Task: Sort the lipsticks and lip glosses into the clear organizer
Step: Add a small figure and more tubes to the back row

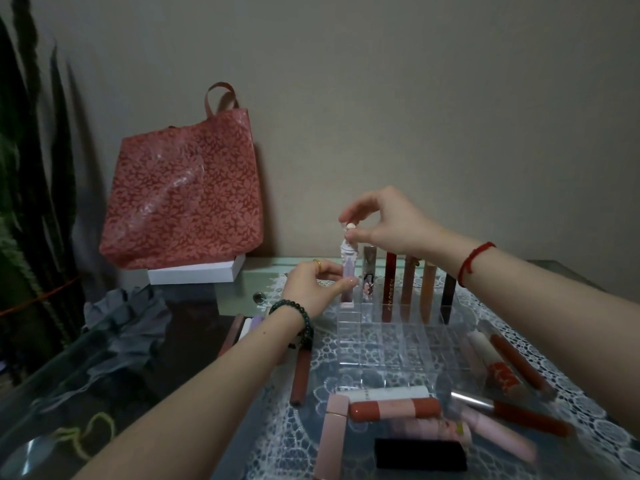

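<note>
upright, the lilac lip gloss is pinched between both hands, left hand low, right hand topmost.

**A home dressing corner, not a shop or a lab**

You're sitting at a glass-topped table pushed against a plain beige wall, and everything around it says home. A white lace cloth covers the table's right half. At the back left of the table a red floral tote bag leans on the wall atop a white box. Left of the table stand tall dark houseplant leaves.
</note>
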Demonstrator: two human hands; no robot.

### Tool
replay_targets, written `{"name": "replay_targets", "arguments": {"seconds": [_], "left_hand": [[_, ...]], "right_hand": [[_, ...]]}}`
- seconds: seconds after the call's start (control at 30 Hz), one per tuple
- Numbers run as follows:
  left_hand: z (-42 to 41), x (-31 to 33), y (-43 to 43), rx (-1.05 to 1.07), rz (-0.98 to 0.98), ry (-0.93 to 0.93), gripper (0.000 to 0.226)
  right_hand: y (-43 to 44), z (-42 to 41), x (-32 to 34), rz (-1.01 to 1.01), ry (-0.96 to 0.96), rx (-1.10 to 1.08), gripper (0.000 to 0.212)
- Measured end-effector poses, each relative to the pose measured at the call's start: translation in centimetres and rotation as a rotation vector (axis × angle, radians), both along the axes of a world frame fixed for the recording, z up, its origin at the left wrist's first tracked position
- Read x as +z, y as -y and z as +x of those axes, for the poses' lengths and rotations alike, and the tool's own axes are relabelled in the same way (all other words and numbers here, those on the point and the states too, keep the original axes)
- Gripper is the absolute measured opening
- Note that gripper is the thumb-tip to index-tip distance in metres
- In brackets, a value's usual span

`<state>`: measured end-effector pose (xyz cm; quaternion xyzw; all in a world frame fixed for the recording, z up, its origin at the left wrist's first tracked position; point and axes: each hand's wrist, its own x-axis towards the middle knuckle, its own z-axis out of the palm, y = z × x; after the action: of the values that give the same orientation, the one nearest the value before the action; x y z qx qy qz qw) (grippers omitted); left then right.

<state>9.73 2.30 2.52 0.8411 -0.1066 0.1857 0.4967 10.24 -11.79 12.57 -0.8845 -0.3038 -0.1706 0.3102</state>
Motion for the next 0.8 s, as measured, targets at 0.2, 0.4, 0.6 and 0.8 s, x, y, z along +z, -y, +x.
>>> {"name": "replay_targets", "arguments": {"seconds": [0.2, 0.4, 0.6, 0.8], "left_hand": [[0.0, -0.9, -0.1, -0.027, -0.052, -0.026, 0.012], [0.2, -1.1, -0.1, 0.002, -0.046, -0.016, 0.017], [0.3, -1.2, -0.4, -0.004, -0.051, -0.016, 0.02], [0.0, -1.1, -1.4, 0.042, -0.052, -0.022, 0.028]], "right_hand": [[-0.1, 0.2, -0.6, -0.092, 0.004, -0.017, 0.02], [-0.2, 0.2, -0.9, -0.147, 0.001, -0.018, 0.018], [0.0, 0.1, -1.2, -0.153, 0.023, -0.005, 0.016], [0.8, -1.1, -1.5, -0.042, 0.101, -0.007, 0.019]]}}
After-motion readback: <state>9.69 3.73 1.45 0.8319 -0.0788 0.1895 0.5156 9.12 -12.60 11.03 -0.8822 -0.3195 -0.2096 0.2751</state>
